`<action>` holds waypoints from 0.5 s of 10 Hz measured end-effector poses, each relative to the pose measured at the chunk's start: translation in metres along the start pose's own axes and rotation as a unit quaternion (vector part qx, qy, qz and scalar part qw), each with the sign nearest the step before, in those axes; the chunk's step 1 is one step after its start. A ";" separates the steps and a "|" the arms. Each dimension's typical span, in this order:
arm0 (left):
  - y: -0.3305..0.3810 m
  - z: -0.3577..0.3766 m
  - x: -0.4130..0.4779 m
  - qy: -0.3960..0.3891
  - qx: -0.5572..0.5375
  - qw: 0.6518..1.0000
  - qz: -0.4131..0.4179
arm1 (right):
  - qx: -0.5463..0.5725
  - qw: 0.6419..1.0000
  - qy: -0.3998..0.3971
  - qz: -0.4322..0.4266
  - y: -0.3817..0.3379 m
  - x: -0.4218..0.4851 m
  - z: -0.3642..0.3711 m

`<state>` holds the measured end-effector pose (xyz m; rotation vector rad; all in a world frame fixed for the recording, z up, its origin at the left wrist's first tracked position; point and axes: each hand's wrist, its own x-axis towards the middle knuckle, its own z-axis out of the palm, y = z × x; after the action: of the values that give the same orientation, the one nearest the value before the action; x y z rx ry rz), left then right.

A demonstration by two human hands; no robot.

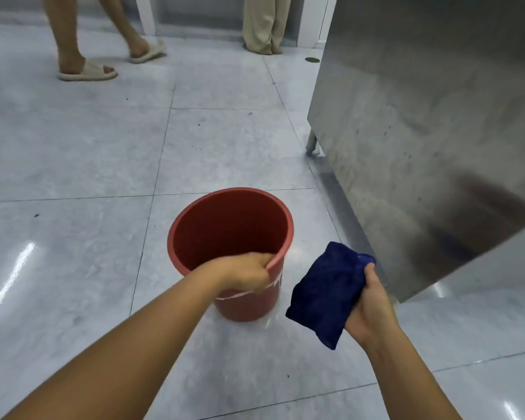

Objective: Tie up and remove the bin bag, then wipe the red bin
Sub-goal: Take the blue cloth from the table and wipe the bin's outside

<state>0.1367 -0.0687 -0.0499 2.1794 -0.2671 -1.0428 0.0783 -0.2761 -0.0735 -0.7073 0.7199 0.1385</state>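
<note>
The red bin (225, 231) stands upright on the grey tiled floor, with no bag in it and its inside bare. My left hand (249, 272) grips the bin's near rim, fingers curled over the edge. Just right of the bin, my right hand (372, 307) holds a folded dark blue cloth (325, 294) in the air, level with the bin's side and apart from it. No bin bag is in view.
A stainless steel cabinet (422, 131) on short legs fills the right side, close to the cloth. Two people stand at the back: bare legs in pale slippers (87, 71) at the left, and beige trousers (264, 25) near the middle.
</note>
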 end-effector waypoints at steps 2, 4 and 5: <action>0.006 -0.029 -0.007 0.106 -0.250 0.962 -0.032 | -0.430 0.884 0.124 -0.136 0.032 -0.019 0.083; 0.003 -0.014 0.001 0.087 -0.335 0.938 0.015 | -0.529 0.802 -0.012 -0.278 0.089 -0.002 0.112; -0.009 -0.016 -0.001 0.078 -0.332 0.940 0.027 | -0.540 0.769 -0.007 -0.341 0.106 0.010 0.100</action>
<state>0.1469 -0.0535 -0.0479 1.6128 0.0942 -0.7731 0.1046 -0.1322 -0.0846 -2.0420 0.2595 -0.1407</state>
